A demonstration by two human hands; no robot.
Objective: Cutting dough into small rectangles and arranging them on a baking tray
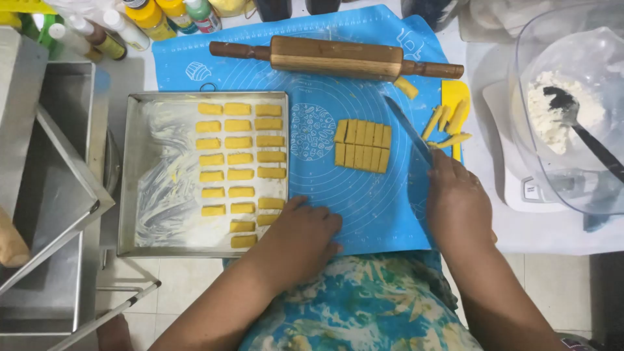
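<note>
- Blue silicone baking mat [364, 195], centre frame, bears one wooden rolling pin [337, 57] and one yellow dough slab [363, 145] scored into twelve pieces.
- Metal baking tray [149, 169], left: twenty-three yellow dough bars [241, 157] in three columns.
- Left hand [304, 235] rests loosely curled on the mat, holding nothing.
- Right hand [457, 205] grips one knife [408, 130], blade just right of the slab.

Top left: capped bottles [140, 19], yellow, brown and white, coloured labels. Far right: white scale [530, 192], small grey display panel.
</note>
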